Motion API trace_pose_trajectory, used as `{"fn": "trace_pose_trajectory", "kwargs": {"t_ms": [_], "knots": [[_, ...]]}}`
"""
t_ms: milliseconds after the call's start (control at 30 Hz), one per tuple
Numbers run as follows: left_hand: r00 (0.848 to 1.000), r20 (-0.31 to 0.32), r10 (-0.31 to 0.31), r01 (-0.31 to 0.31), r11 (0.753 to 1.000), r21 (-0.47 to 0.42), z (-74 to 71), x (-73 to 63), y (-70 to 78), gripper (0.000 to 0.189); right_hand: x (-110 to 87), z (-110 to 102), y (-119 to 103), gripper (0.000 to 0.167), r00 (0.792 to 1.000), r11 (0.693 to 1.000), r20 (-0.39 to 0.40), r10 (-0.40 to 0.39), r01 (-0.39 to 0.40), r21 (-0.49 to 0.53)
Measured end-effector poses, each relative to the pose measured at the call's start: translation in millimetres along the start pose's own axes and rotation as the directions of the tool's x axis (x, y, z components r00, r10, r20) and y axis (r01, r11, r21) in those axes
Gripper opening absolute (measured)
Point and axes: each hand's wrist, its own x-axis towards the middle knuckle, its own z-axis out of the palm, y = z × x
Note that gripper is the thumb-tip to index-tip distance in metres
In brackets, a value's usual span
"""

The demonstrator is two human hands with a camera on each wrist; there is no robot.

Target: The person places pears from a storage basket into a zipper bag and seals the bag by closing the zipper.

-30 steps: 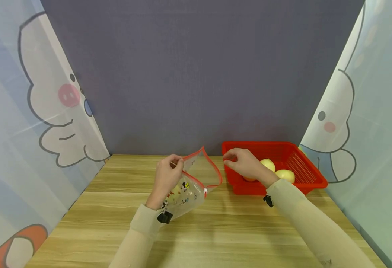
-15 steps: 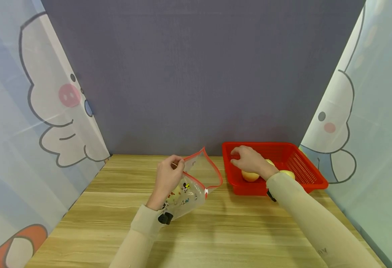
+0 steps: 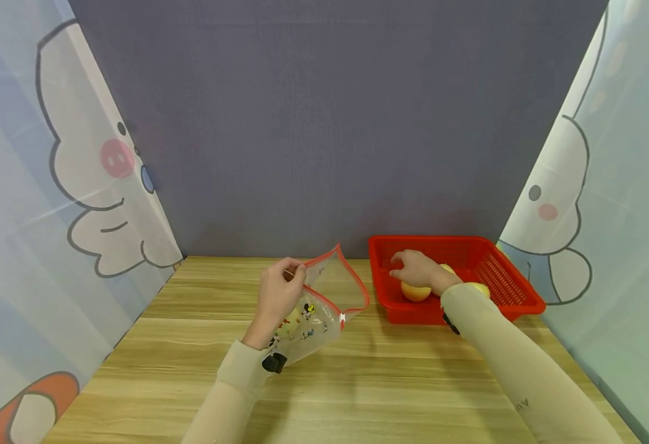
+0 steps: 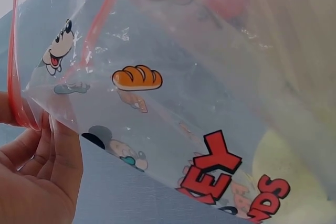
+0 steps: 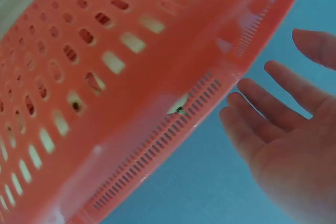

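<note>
My left hand (image 3: 280,293) pinches the red-edged mouth of a clear zip bag (image 3: 324,336) printed with cartoon figures. The bag's mouth gapes toward the right. In the left wrist view, a pale yellow round thing (image 4: 289,163) shows through the plastic. My right hand (image 3: 420,271) hovers over the left part of a red plastic basket (image 3: 457,243), fingers slightly bent and spread from the thumb, holding nothing. Beneath it lies a round yellow-orange fruit (image 3: 415,293). Another yellow fruit (image 3: 479,288) is partly hidden by my right sleeve.
The wooden table (image 3: 368,388) carries both the bag and the basket. A dark grey backdrop (image 3: 324,123) stands at the far edge, with cartoon-printed curtains (image 3: 19,185) along the sides. A white slider (image 3: 342,317) sits on the bag's red zip.
My right hand has moved right, from the basket's left rim to above the fruit inside. The left hand and bag have stayed nearly still.
</note>
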Motion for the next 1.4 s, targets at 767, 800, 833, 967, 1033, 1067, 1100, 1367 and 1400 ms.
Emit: {"fn": "trace_pose_trajectory", "kwargs": {"t_ms": [767,800,833,967,1033,1067,1100,1367,1400], "knots": [[1.000,-0.001,-0.010,0.010,0.999,-0.038,0.2,-2.0,-6.6,0.016,0.8,11.4,29.0,0.059,0.986,0.993,0.133,0.104,-0.096,-0.069],[1.000,-0.003,-0.008,0.008,0.999,-0.039,0.2,-1.9,-6.8,0.016,-0.8,10.0,30.4,0.060,0.983,0.991,0.139,0.117,-0.106,-0.085],[1.000,-0.003,-0.006,0.006,0.999,-0.041,0.2,-1.9,-7.2,0.016,-2.1,8.9,32.3,0.061,0.980,0.988,0.145,0.133,-0.120,-0.098],[1.000,-0.002,-0.007,0.007,0.998,-0.058,0.6,-2.5,-8.3,0.016,-7.8,6.3,41.2,0.065,0.970,0.975,0.157,0.188,-0.165,-0.149],[1.000,-0.002,-0.009,0.009,0.998,-0.062,1.0,-2.9,-9.0,0.016,-10.0,6.0,46.7,0.067,0.964,0.971,0.166,0.206,-0.181,-0.157],[1.000,-0.002,-0.010,0.010,0.998,-0.063,1.2,-3.1,-9.3,0.016,-11.0,5.9,49.6,0.068,0.963,0.969,0.170,0.211,-0.183,-0.164],[1.000,-0.002,-0.010,0.010,0.998,-0.064,1.4,-3.4,-9.3,0.016,-11.9,5.8,52.4,0.069,0.960,0.968,0.174,0.220,-0.192,-0.161],[1.000,0.003,-0.013,0.013,0.997,-0.074,3.6,-3.6,-11.2,0.018,-15.9,3.7,69.2,0.081,0.955,0.968,0.174,0.241,-0.223,-0.118],[1.000,0.004,-0.015,0.015,0.997,-0.076,3.8,-3.6,-11.3,0.018,-15.6,4.1,70.6,0.083,0.955,0.969,0.176,0.240,-0.226,-0.098]]}}
